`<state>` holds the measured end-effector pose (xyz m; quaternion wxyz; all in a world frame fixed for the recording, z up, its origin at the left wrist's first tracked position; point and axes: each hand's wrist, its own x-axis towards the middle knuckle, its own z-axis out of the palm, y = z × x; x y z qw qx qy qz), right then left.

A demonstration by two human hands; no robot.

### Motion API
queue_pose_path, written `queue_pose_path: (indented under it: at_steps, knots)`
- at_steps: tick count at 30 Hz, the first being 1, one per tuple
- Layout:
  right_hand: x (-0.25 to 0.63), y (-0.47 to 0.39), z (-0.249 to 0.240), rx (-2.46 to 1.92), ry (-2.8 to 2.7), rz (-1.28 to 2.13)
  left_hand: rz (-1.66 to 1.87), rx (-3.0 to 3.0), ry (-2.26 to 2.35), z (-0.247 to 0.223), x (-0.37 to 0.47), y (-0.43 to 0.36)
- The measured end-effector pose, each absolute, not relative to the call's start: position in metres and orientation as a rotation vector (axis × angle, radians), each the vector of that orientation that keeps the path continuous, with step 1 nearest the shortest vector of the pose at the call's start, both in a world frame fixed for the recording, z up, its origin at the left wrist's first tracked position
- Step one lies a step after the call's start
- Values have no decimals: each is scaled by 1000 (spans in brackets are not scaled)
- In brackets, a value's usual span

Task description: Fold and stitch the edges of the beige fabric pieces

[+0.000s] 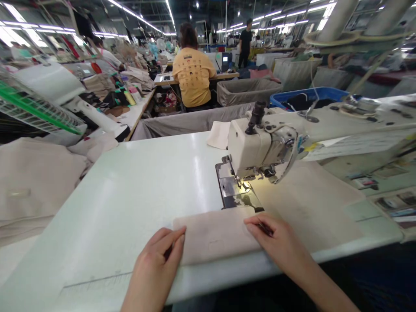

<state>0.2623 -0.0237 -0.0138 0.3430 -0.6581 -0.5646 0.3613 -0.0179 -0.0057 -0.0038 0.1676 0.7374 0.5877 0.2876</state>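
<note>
A beige cloth panel (217,240) stretches left to right along the worktop's (156,182) near edge, ends pinched by left hand (154,264) and right hand (282,242), the latter nearer the sewing machine (248,147).

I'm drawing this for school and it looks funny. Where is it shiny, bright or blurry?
Head view: white glare streaks the pale tabletop; a little yellow light glows under the sewing machine; ceiling lights look washed-out white; the cloth pile at the left edge looks smeary and stretched; the folded cloth has no shine.
</note>
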Motion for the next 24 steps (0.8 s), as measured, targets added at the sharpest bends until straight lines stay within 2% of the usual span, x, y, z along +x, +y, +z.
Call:
queue_pose_path:
  at_steps: [17, 20, 24]
  knots:
    - [261, -18, -14, -1758, -1586, 921, 714, 2170, 1681, -11, -26, -9]
    - [262, -18, -13, -1772, -1705, 789, 684, 2282, 1785, -9, -18, -12]
    - [269, -17, -10, -1648, -2069, 442, 754, 2650, 1752, -8, -15, -9]
